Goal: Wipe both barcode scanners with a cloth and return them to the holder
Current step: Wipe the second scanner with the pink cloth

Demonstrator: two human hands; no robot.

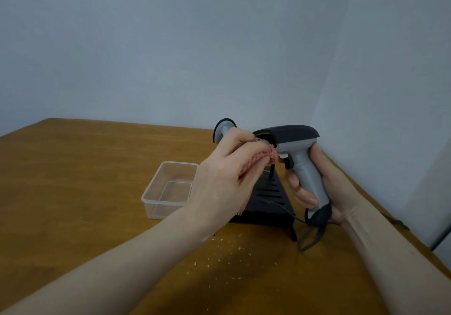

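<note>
The held barcode scanner [294,151] is a pistol-type unit with a dark grey head, a light grey handle and a dark trigger; a black cable [311,231] leaves the base of the handle and loops down onto the table. It is raised above the table, just right of the black holder [267,200]. The handle runs near upright, tilted slightly, and the head's long axis lies roughly level, with the scan window facing left. The right hand [314,183] grips the handle, fingers wrapped round it. The left hand [227,168] holds a bunched pink cloth [251,161] and presses it against the scan window. The second scanner [224,129] shows behind the left hand, mostly hidden. A clear plastic container [168,188] stands just left of the holder. Pale crumbs [229,256] lie scattered on the brown table [85,168] in front of the holder. The table's right edge runs close beside the right forearm; open tabletop extends to the left.
</note>
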